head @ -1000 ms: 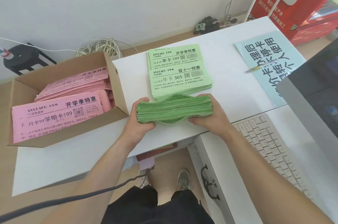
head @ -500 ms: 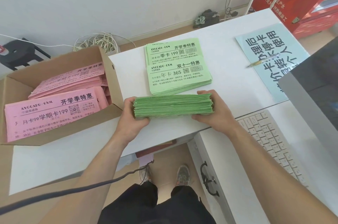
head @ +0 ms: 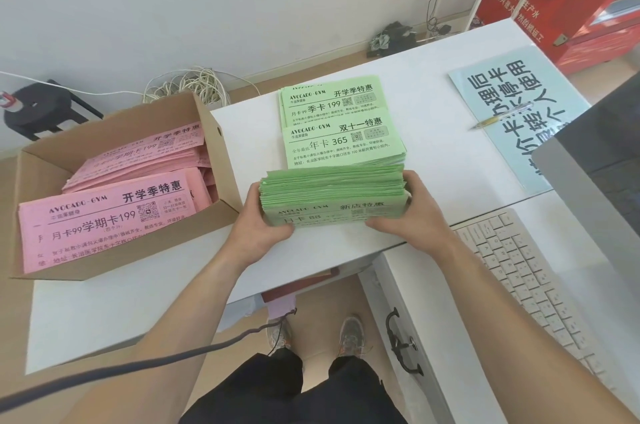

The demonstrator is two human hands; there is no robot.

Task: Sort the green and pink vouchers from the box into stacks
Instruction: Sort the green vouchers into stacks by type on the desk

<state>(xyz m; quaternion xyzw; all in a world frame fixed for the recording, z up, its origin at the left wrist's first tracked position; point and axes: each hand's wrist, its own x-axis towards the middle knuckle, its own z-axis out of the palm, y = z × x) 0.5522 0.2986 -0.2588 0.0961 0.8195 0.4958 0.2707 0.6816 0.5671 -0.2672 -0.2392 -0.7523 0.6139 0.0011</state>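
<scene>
White desktop (head: 138, 302), front edge: the green voucher bundle (head: 332, 195) stands here, just in front of the two flat green stacks (head: 339, 125). The left hand (head: 258, 233) grips its left end and the right hand (head: 415, 215) its right end, fingers curled round the paper on both sides.

Change noted: a second ago the bundle bowed upward in the middle, edges only showing. Half a second ago it sat squared. Now it is tilted, so its printed near face reads below the sheet edges. Judgement: squaring looks finished and the bundle is ready to lay down as a further green stack.

Material is thin matte paper, many rectangular sheets, with upper edges slightly ragged. Pink vouchers (head: 104, 222) lie in loose slanting heaps in the cardboard box (head: 221, 160) to the left, not yet sorted. A keyboard (head: 519, 278) and a blue sign (head: 512, 118) lie to the right.
</scene>
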